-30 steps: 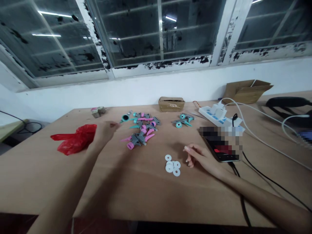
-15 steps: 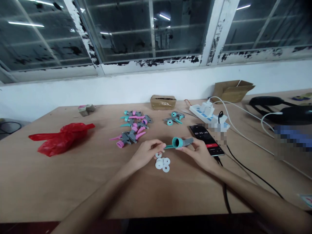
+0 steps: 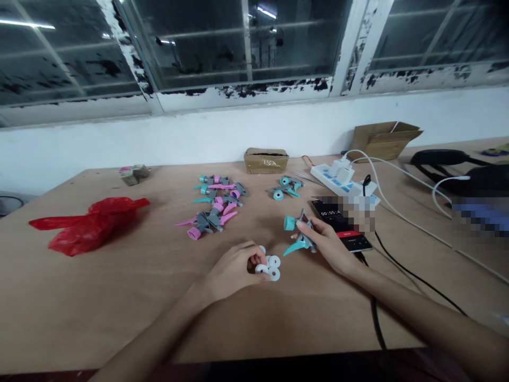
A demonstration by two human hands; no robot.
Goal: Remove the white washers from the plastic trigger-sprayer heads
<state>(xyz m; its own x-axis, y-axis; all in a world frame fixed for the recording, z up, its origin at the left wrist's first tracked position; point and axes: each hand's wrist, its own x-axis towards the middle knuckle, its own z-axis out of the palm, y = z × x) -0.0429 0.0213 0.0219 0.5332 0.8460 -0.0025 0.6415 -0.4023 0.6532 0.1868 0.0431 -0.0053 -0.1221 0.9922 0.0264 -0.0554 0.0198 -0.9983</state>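
In my right hand (image 3: 324, 241) is a grey and teal trigger sprayer head (image 3: 304, 231), its teal cap pointing left and its teal trigger hanging lower left. My left hand (image 3: 234, 268) is at a small pile of white ring washers (image 3: 274, 261), with the thumb and curled fingers closed around the edge of one washer (image 3: 261, 269). Part of the pile is hidden behind those fingers. Further back lie several grey sprayer heads with pink and teal parts (image 3: 214, 204). To their right sits a smaller group of teal and grey sprayer heads (image 3: 284, 188).
A phone (image 3: 344, 228) showing a timer lies just beyond my right hand, its cable running toward the front edge. Behind it are a white power strip (image 3: 324, 174) and cardboard boxes (image 3: 265, 162). A red plastic bag (image 3: 89, 225) lies on the left.
My left hand has left the sprayer head's trigger and moved down to the washers. My right hand has turned the sprayer head so its cap faces left. The view has shifted slightly.
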